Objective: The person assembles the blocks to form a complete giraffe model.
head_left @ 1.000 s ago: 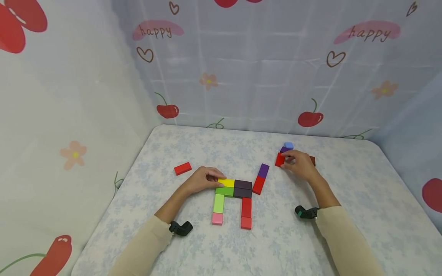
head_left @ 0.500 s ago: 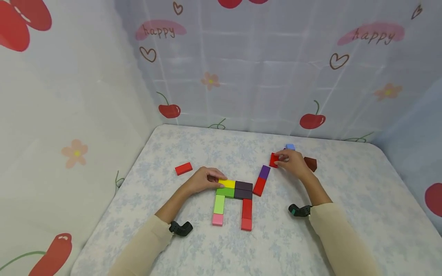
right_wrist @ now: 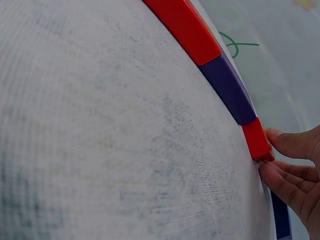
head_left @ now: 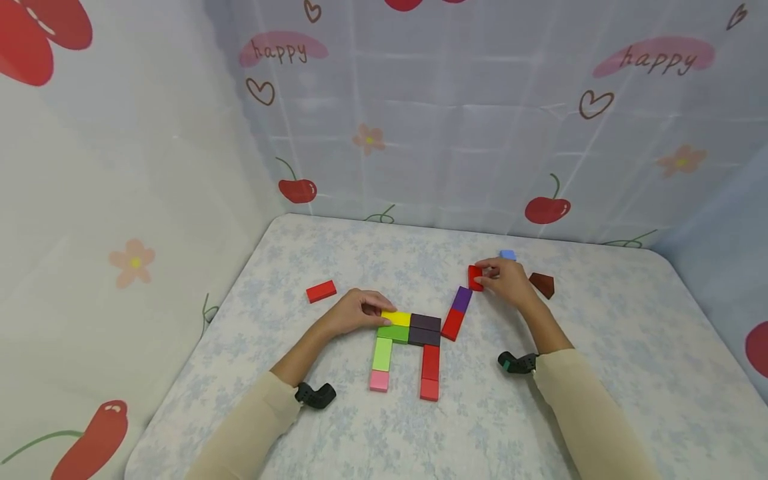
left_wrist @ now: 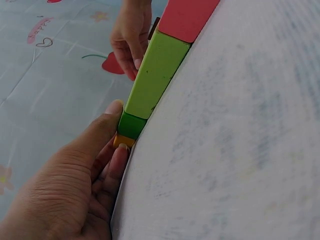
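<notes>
At the left end of the block figure, my left hand (head_left: 357, 311) pinches a yellow block (head_left: 397, 319) between thumb and fingers. A green block (head_left: 394, 334) lies against it, and two dark blocks (head_left: 425, 323) adjoin them on the right. Below are a light green block (head_left: 382, 354) with a pink block (head_left: 379, 381), and two red blocks (head_left: 430, 363) end to end. A slanting pair, red (head_left: 453, 325) and purple (head_left: 461, 299), extends from the upper right corner. Beyond the purple end, my right hand (head_left: 507, 279) pinches a red block (right_wrist: 257, 141) by its sides.
A loose red block (head_left: 321, 291) lies left of the figure. Behind the right hand are a blue block (head_left: 507, 255) and a dark blue-purple block (right_wrist: 281, 217), the latter mostly hidden in the head view. A brown angled block (head_left: 543, 285) sits to that hand's right.
My right hand has shifted the red block leftward, from beside the far purple block to near the slanting pair's purple end. More of the brown block shows. The left hand stays in place.
</notes>
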The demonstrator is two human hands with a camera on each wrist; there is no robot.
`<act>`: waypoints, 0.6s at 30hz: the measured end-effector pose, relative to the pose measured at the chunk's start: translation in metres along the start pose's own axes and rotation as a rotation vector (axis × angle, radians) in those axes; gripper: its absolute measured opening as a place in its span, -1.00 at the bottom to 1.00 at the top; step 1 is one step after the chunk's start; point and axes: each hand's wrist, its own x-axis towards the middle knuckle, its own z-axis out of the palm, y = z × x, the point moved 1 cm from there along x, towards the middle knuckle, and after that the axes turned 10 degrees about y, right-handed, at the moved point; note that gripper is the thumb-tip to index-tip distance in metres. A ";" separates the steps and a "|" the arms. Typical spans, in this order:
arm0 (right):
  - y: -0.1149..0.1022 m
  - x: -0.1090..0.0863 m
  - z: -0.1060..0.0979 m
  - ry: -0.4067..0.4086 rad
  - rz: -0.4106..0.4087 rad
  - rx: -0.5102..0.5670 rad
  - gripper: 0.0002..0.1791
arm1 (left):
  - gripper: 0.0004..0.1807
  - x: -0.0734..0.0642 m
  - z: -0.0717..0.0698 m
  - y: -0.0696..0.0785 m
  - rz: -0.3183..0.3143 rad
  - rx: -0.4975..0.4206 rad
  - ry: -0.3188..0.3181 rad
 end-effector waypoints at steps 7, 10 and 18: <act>0.002 0.002 0.004 0.000 0.010 0.006 -0.58 | -0.70 0.002 -0.002 -0.008 0.004 -0.007 -0.013; 0.004 0.003 0.006 0.012 0.030 0.014 -0.56 | -0.70 0.001 -0.002 -0.007 0.005 -0.011 -0.010; 0.006 0.002 0.009 0.062 0.098 0.038 -0.55 | -0.68 0.001 0.000 -0.004 -0.009 -0.018 -0.010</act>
